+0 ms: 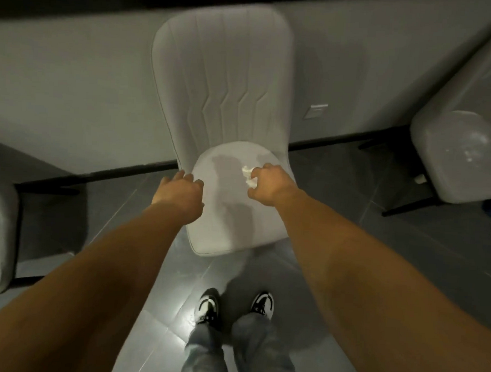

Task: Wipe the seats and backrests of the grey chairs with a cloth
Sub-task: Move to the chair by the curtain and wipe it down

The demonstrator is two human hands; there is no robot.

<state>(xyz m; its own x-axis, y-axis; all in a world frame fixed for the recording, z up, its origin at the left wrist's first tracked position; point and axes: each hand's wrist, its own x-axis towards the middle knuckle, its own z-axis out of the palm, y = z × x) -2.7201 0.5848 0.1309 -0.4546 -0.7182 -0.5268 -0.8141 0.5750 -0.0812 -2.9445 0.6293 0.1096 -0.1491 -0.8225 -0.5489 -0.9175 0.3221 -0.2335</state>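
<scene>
The room was dim and the picture soft throughout, with a greenish-grey cast. The brightest patch was a white glare on the glossy grey floor tiles (pixel 174 321) beside the black-and-white sneakers (pixel 208 304), which suggested a light overhead. Soft shadows of the arms lay across the pale grey padded seat (pixel 225 227), and a broad shadow fell on the grey wall (pixel 73 77) right of the ribbed grey backrest (pixel 222 70). The backrest's top edge was smeared by motion blur. Wide-angle distortion bent the wall line and stretched the forearms at the lower corners. The neighbouring grey chair on the right (pixel 462 157) showed speckled highlights.
</scene>
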